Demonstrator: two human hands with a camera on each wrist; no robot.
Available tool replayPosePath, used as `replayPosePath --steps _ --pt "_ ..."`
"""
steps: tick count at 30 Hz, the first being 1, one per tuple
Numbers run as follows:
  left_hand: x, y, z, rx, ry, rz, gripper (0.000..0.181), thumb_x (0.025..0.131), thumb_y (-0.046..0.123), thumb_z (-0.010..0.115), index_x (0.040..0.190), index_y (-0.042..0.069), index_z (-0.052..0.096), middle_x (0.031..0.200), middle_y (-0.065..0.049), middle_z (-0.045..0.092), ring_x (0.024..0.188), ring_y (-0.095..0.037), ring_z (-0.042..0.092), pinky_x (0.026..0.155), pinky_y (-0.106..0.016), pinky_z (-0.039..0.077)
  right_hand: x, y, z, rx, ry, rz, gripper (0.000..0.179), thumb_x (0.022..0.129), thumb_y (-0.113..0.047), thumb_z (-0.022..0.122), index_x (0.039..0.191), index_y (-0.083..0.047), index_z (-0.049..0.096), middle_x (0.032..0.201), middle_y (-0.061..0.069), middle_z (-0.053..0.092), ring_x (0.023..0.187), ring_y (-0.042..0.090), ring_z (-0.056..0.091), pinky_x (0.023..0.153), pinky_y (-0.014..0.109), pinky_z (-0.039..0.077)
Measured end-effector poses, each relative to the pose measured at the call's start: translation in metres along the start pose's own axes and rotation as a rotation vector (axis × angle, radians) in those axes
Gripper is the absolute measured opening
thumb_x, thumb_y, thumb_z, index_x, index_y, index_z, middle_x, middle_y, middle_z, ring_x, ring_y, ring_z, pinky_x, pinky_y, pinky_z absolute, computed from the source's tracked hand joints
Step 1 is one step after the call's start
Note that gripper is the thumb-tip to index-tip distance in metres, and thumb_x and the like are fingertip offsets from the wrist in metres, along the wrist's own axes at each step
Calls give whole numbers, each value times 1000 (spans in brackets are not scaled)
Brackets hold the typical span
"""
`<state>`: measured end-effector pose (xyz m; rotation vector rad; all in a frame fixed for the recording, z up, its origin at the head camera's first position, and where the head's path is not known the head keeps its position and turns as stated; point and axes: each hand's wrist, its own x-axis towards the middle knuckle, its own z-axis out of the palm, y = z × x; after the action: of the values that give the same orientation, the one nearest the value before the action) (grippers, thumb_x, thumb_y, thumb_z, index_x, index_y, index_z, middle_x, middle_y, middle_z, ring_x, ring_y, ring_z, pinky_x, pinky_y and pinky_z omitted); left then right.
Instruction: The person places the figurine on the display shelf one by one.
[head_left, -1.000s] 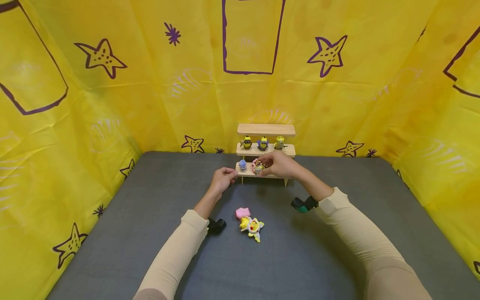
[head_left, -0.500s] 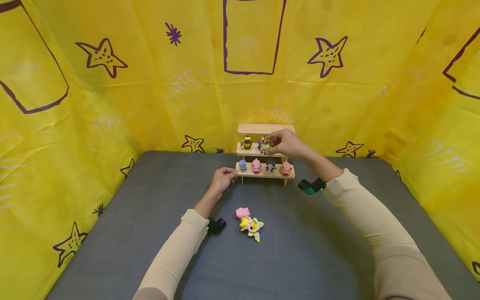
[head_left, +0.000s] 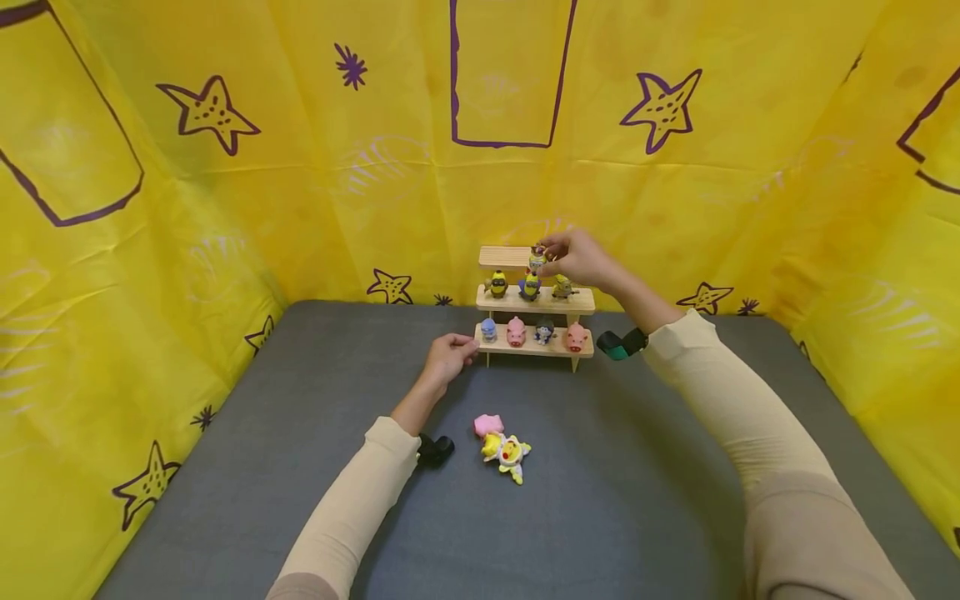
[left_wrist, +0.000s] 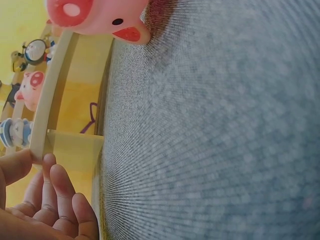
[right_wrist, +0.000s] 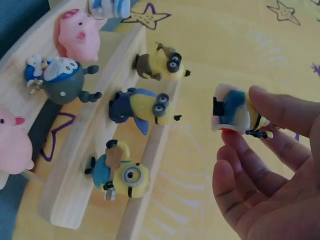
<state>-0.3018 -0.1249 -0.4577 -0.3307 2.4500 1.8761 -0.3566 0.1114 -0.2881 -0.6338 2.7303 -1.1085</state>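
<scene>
My right hand [head_left: 581, 257] pinches a small yellow minion figurine [right_wrist: 235, 110], in a white, red and blue outfit, between thumb and fingers. It holds the figurine in front of the top board of a three-step wooden display stand [head_left: 498, 257]. With thumb and fingertips, my left hand [head_left: 447, 358] pinches the left end of the stand's bottom board. On the middle board stand three other minion figurines, the central one [right_wrist: 145, 106] in blue. The bottom board carries a blue figurine [head_left: 489, 330], a pink pig [head_left: 516, 332], a dark grey figurine [head_left: 544, 332] and another pink pig [head_left: 576, 337].
On the grey cloth [head_left: 622, 517] in front of the stand lie a pink toy [head_left: 488, 425] and a white-and-yellow toy [head_left: 511, 452], close together. Yellow printed fabric [head_left: 390, 192] walls in the back and both sides.
My right hand has lifted the minion figurine from in front of the bottom board, past the middle board, up to the top board. My left hand has kept its place on the stand.
</scene>
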Motion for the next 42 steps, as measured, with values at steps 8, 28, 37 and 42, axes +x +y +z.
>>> replayPosePath --steps 8,28,37,42 --pt "2 0 0 -4 -10 -17 25 94 21 65 111 2 67 95 -11 70 75 -14 59 68 -25 45 21 -6 3 -17 6 30 55 90 -18 69 140 -5 51 134 22 56 124 34 51 97 48 45" --pt "1 1 0 -3 -2 -14 25 95 20 64 111 1 66 95 -11 69 74 -14 59 71 -28 47 65 -2 28 9 99 63 49 91 -14 68 137 -3 54 132 21 59 122 34 54 99 45 46" --pt "1 -1 0 2 -3 -8 26 95 21 64 111 1 66 96 -12 69 74 -13 58 71 -27 47 81 -3 43 28 110 62 40 90 -12 68 128 -2 61 125 20 63 114 33 58 93 42 48" --pt "2 0 -1 9 -4 -12 26 94 22 65 112 2 67 99 -13 69 77 -16 60 70 -24 46 83 -6 46 28 100 80 41 91 -10 67 129 0 59 125 21 62 113 33 59 94 42 48"
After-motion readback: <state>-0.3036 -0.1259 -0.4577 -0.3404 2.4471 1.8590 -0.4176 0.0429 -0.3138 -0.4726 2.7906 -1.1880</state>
